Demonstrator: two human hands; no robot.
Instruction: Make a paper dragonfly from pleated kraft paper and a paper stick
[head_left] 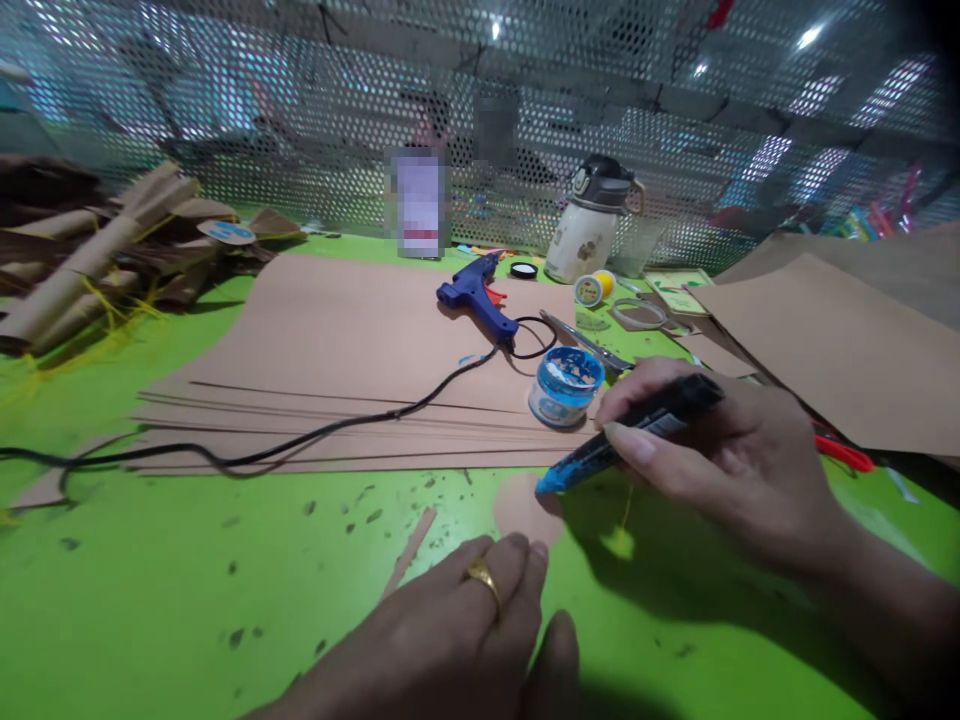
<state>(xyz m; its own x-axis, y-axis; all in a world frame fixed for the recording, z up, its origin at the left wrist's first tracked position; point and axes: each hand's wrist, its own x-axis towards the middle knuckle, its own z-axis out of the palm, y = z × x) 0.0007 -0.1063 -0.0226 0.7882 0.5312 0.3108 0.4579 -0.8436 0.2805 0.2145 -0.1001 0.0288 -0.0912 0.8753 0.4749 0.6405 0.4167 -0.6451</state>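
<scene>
My right hand (720,470) is closed around a black marker (652,425) whose front end is coated in blue paint. That blue end touches, or hovers just over, a small round piece of brown paper (521,505) on the green table. At the near edge of the disc lie the fingertips of my left hand (465,630), fingers stretched out and a gold ring on one. An open jar of blue paint (566,388) stands just beyond the marker, on a stack of brown paper sheets (360,320).
A blue glue gun (480,295) lies on the stack, its black cord (300,440) running left. Scissors (585,342), a yellow thread spool (595,288) and a flask (589,225) are behind. Rolled brown paper (90,260) fills the left; large sheets (840,340) lie right.
</scene>
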